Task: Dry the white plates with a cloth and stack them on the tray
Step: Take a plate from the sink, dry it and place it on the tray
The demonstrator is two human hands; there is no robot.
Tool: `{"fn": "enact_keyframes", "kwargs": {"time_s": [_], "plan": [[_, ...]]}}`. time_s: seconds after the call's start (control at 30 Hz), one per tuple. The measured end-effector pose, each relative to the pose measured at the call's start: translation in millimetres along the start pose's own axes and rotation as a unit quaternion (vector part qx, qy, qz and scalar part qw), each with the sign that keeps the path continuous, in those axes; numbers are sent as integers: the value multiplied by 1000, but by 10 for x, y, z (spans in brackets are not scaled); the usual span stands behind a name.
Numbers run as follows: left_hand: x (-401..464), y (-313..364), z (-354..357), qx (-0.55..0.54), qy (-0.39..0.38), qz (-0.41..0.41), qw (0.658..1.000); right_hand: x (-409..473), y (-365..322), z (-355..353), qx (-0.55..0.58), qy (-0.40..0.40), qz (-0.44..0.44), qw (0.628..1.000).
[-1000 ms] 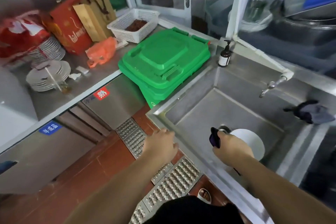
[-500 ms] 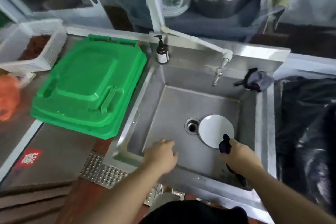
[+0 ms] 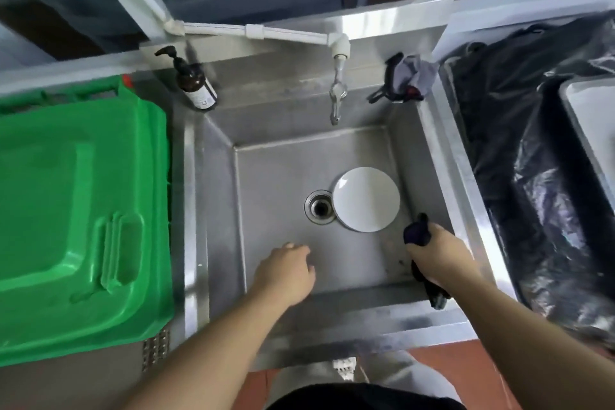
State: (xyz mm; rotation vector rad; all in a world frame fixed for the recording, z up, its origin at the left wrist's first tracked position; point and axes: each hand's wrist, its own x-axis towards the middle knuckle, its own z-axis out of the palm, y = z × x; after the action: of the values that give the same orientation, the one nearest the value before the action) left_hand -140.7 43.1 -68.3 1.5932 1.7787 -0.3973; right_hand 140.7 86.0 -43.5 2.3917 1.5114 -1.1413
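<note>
I see the white plate [image 3: 366, 199] flat on the sink [image 3: 276, 176] floor by the drain, just fwd-left of my right hand [image 3: 436, 253] gripping the dark cloth [image 3: 417, 233]; left hand [image 3: 286, 271] empty, fingers loosely curled, farther off.

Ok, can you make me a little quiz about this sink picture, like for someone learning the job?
1. True or false: the round white plate lies on the steel sink's floor beside the drain.
2. Which hand holds the dark cloth? A) left hand B) right hand
3. Fill in: the brown pump bottle stands at the sink's back ____ corner.

Key: 1 true; 2 B; 3 left.
</note>
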Motion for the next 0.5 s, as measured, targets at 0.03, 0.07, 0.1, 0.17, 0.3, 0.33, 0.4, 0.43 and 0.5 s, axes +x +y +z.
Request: {"fn": "enact_keyframes", "kwargs": {"time_s": [0.03,0.07,0.1,0.17,0.3,0.33,0.4,0.43,0.5], "plan": [[68,33,5,3,-6,3,1000,51,10,38,17,-1,6,1000],[139,62,14,3,-12,4,1000,100,22,73,34,-4,15,999],[208,95,21,-1,-18,1,1000,153,38,108,49,-6,23,999],[371,151,52,-17,-26,-9,999,271,58,160,69,-9,36,997],[720,239,159,-31,-40,-20,999,527,119,283,109,-16,63,992],[812,259,199,-33,-41,-20,998,599,134,318,117,-20,68,991],[976,288,283,-39,-44,-24,998,730,166,400,137,-32,78,987],[1070,303,327,-45,-45,-26,998,801,177,437,149,-36,83,985],[1257,324,423,-69,-44,-33,996,942,209,532,171,-44,96,980]]}}
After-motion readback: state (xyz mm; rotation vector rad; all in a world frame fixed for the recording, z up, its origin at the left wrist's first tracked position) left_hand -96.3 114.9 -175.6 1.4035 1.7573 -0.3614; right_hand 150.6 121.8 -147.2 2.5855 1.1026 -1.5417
